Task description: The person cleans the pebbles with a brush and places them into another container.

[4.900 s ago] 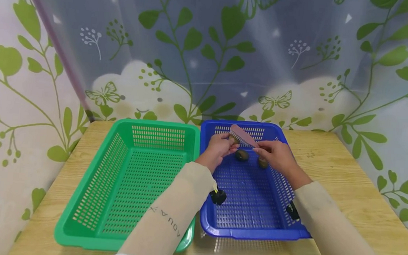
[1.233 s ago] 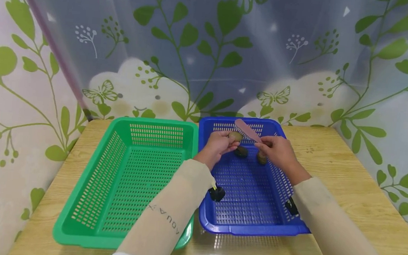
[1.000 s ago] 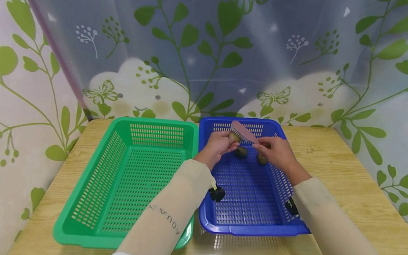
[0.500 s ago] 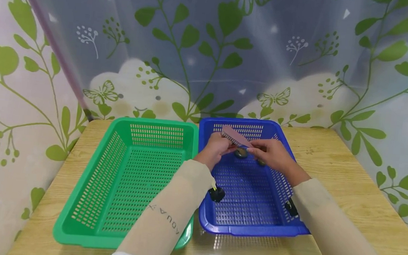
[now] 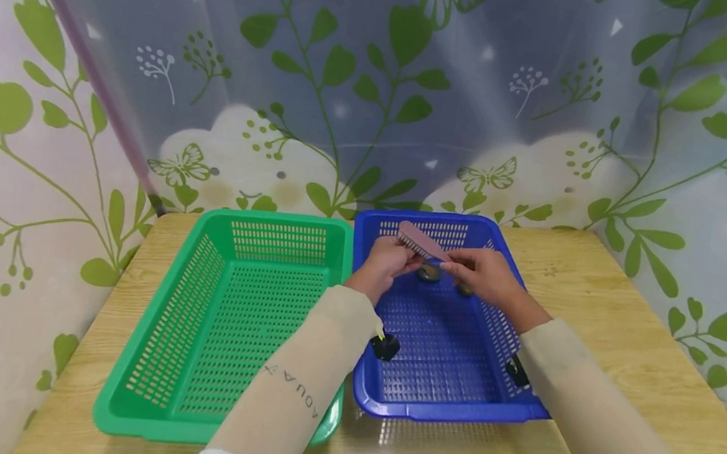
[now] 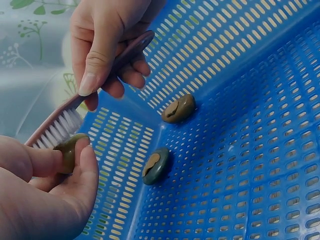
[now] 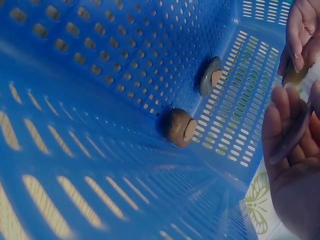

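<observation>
My left hand (image 5: 386, 263) pinches a smooth olive-brown stone (image 6: 68, 154) between thumb and fingers, above the far end of the blue basket (image 5: 451, 416). My right hand (image 5: 484, 274) grips the handle of a pink brush (image 5: 423, 241) with white bristles. In the left wrist view the bristles (image 6: 61, 129) lie right at the top of the stone. From the head view the brush and fingers hide that stone. Inside the basket rest a grey-green stone (image 6: 158, 169) and a brown stone (image 6: 179, 109), each with a tan patch on it.
A green slatted basket (image 5: 145, 426) stands left of the blue one on the wooden table (image 5: 607, 335). Black wrist devices (image 5: 385, 346) show beside the sleeves. A leaf-patterned curtain (image 5: 373, 112) hangs behind the table.
The brush in my right hand has moved left and down over the stone, which showed about a second ago and is now covered in the head view. My left hand stays nearly in place.
</observation>
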`<state>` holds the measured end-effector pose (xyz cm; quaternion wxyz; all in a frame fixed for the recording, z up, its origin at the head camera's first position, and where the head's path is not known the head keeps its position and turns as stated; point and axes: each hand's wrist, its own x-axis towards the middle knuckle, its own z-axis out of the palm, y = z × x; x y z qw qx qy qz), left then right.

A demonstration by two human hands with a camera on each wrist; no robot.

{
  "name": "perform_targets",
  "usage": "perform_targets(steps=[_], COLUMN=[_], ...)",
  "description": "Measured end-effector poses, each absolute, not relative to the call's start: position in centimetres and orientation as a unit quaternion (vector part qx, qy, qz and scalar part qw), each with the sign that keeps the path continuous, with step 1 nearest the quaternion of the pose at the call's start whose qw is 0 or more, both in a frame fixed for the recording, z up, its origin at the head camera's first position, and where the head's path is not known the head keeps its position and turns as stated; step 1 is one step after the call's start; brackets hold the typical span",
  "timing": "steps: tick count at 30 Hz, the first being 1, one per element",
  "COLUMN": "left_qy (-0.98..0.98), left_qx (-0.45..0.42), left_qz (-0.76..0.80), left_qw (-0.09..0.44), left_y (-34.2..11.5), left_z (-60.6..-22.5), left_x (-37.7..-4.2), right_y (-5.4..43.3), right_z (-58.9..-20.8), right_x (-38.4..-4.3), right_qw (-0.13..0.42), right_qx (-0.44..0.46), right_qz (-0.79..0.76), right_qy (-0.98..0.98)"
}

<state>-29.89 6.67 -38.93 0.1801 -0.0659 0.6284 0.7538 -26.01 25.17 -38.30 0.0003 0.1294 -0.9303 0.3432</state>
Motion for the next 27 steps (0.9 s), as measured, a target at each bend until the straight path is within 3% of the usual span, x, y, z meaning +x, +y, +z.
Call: perform_targets(steps=[21, 27], left_qy=[0.628, 0.629], left_qx=[-0.064, -0.064], left_qz=[0.751, 0.749], left_qw=[0.192, 0.196], left_y=[6.38, 6.46], left_z=[-39.02, -38.99], left_x=[-30.19, -30.36], right_y=[25.46, 25.55], right_z=[-38.36, -38.16], right_x=[-26.03, -26.17], right_qw=[0.051, 0.029], right_qx=[0.051, 0.057], right_qz=[0.311, 0.315], right_qy=[-0.948, -0.947])
